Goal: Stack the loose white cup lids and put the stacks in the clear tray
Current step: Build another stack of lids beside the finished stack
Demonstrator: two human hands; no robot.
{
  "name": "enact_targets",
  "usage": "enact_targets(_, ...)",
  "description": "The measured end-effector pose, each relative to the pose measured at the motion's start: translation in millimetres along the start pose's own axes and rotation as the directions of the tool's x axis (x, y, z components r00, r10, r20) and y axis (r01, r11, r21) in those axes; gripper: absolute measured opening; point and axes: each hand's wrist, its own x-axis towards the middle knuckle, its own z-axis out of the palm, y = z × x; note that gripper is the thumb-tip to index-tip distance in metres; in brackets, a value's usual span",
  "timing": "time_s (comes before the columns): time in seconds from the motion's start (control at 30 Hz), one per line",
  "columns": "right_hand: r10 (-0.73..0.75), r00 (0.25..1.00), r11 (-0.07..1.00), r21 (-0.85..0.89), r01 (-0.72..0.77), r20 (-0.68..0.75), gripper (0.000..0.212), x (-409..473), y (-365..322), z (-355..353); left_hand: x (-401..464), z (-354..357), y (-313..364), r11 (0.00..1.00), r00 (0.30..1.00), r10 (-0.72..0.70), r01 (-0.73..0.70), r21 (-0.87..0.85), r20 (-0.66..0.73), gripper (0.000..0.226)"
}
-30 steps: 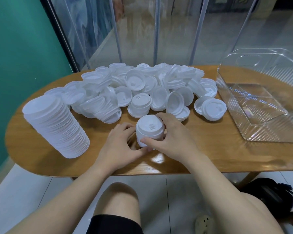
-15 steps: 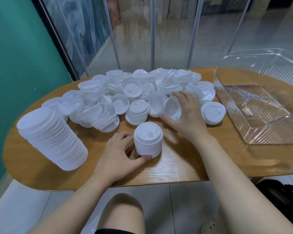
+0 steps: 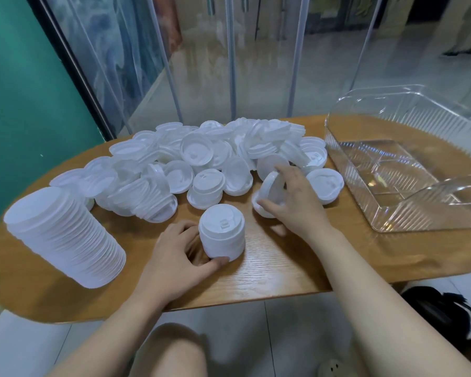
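Table (image 3: 269,273): right hand (image 3: 297,202) now gripping lid (image 3: 267,194).

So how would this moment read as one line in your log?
left hand: holds short lid stack | right hand: grips tilted lid | clear tray: no lids

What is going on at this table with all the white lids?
A person is sorting loose cup lids into stacks. The left hand holds a short stack upright on the wooden table, while the right hand picks a tilted lid from the edge of the big pile. A tall leaning stack stands at the left. The clear tray on the right holds no lids yet.
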Motion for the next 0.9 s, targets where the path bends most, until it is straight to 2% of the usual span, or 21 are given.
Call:
enact_targets(0.13, 0.075, 0.997, 0.997, 0.008, -0.075, 0.005, 0.086, -12, 7, -11, 0, 1, -2, 1.000, 1.000, -0.002, 0.002, 0.006, 0.009, 0.068)
enact_targets(0.27, 0.114, 0.993, 0.993, -0.030, -0.113, 0.037, 0.082, -20, 14, -15, 0, 1, -1, 1.000, 1.000, 0.007, -0.007, 0.005, 0.013, 0.064)
enact_targets(0.37, 0.127, 0.990, 0.992, -0.014, -0.126, 0.054, 0.079, -22, 17, -18, 1, 1, -1, 1.000, 1.000, 0.004, -0.004, 0.008, 0.010, 0.070)
enact_targets(0.5, 0.127, 0.992, 0.989, 0.074, -0.128, 0.021, 0.082, -24, 15, -23, 0, 1, -2, 1.000, 1.000, -0.009, 0.009, 0.022, 0.015, 0.080)
enact_targets(0.77, 0.130, 0.991, 0.927, 0.359, -0.110, -0.033, 0.082, -27, -9, -26, 1, 2, -1, 1.000, 1.000, -0.006, 0.006, 0.025, 0.008, 0.077)
enact_targets(0.9, 0.060, 0.998, 0.886, 0.461, -0.046, -0.015, 0.073, -40, -36, -24, 1, 2, -1, 1.000, 1.000, -0.004, 0.004, 0.022, 0.005, 0.071)
